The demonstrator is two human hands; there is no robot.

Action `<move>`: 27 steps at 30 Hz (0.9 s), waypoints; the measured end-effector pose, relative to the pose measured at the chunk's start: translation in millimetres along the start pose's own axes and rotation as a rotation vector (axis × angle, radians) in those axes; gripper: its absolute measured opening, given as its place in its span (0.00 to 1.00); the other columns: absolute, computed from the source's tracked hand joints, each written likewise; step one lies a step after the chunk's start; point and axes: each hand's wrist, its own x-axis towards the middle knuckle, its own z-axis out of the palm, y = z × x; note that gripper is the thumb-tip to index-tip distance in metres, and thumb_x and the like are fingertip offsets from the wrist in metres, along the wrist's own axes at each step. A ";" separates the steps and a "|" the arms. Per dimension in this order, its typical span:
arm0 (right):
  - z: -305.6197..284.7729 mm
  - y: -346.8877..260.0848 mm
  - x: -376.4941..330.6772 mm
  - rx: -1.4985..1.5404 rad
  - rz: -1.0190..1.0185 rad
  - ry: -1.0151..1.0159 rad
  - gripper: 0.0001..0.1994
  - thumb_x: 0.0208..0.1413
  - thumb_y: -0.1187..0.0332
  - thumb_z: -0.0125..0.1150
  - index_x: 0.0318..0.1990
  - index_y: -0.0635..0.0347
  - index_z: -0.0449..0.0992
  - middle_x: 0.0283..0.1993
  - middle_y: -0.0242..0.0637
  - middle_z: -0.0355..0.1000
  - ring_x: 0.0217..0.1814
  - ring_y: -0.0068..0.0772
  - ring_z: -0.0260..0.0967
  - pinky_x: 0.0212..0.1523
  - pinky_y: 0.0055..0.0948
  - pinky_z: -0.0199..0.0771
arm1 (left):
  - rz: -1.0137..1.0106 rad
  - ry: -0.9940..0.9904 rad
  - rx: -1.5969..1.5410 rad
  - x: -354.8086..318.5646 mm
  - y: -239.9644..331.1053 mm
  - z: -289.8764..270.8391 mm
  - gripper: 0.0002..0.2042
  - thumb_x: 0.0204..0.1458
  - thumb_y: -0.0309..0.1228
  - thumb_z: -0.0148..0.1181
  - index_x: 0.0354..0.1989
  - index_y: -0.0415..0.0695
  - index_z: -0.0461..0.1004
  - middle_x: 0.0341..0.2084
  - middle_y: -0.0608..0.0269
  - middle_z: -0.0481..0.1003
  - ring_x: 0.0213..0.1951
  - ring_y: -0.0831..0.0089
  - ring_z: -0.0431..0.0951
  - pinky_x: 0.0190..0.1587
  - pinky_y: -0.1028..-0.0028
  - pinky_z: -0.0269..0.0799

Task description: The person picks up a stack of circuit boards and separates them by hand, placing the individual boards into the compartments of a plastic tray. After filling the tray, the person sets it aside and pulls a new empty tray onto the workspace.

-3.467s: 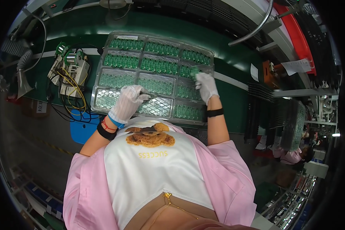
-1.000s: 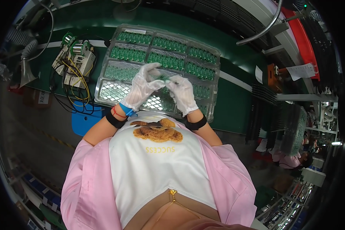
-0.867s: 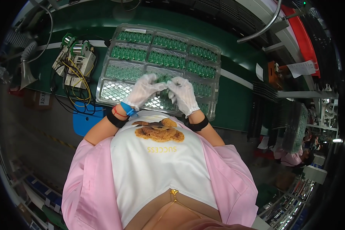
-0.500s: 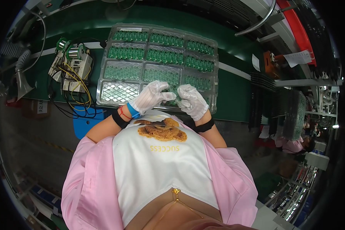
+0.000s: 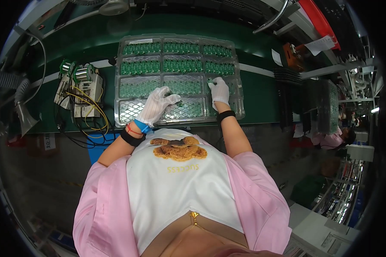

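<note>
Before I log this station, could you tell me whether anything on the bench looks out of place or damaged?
Nothing stands out. The clear compartment tray lies flat and square on the green bench, its green circuit boards in neat rows. The left hand and right hand rest on the tray; details are too small to judge.

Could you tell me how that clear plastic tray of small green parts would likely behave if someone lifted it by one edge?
The clear plastic tray looks thin and moulded, so it would probably flex. The small green parts sit loose in open pockets and could spill if tilted.

A compartmented tray point(image 5: 178, 77) lies on the bench point(image 5: 261, 51) before me, small boards point(image 5: 178, 66) filling its far rows. A wired fixture point(image 5: 82, 88) sits left of it. My left hand point(image 5: 158, 105) rests on its near row, my right hand point(image 5: 220, 91) further right.
</note>
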 end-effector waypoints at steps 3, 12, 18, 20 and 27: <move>-4.6 -10.0 -2.3 -0.271 0.003 -0.222 0.14 0.55 0.60 0.55 0.36 0.63 0.76 0.36 0.51 0.74 0.41 0.53 0.72 0.41 0.43 0.70 | -0.151 -0.034 -0.053 -3.2 5.7 -8.2 0.12 0.52 0.35 0.61 0.30 0.39 0.69 0.20 0.65 0.70 0.21 0.80 0.71 0.20 0.83 0.67; -48.2 -59.7 -32.8 0.100 0.003 -0.153 0.15 0.55 0.60 0.55 0.39 0.64 0.75 0.36 0.47 0.75 0.41 0.42 0.73 0.42 0.34 0.72 | -0.171 0.000 -0.092 -5.3 14.2 -15.2 0.14 0.52 0.38 0.61 0.28 0.41 0.65 0.19 0.65 0.69 0.19 0.81 0.70 0.19 0.82 0.66; -60.0 -110.6 -104.2 0.852 -0.045 -0.468 0.12 0.50 0.66 0.61 0.40 0.64 0.77 0.34 0.37 0.76 0.36 0.26 0.73 0.40 0.22 0.71 | -0.308 -0.214 -0.035 -4.3 6.6 -6.2 0.27 0.53 0.41 0.59 0.52 0.33 0.61 0.27 0.59 0.70 0.20 0.79 0.71 0.18 0.82 0.68; -62.2 -105.1 -101.9 0.911 -0.062 -0.449 0.12 0.49 0.67 0.62 0.39 0.64 0.77 0.33 0.36 0.76 0.35 0.25 0.72 0.39 0.22 0.72 | -0.250 -0.242 -0.040 -7.4 10.9 -5.4 0.28 0.54 0.43 0.56 0.54 0.33 0.58 0.28 0.58 0.71 0.21 0.79 0.71 0.18 0.82 0.69; -25.8 24.7 -7.7 0.203 0.061 0.119 0.11 0.47 0.70 0.62 0.39 0.62 0.77 0.30 0.41 0.76 0.30 0.33 0.73 0.33 0.27 0.72 | -0.069 -0.190 -0.268 -10.6 17.3 -3.9 0.39 0.56 0.56 0.45 0.66 0.39 0.44 0.37 0.52 0.73 0.25 0.76 0.73 0.23 0.80 0.72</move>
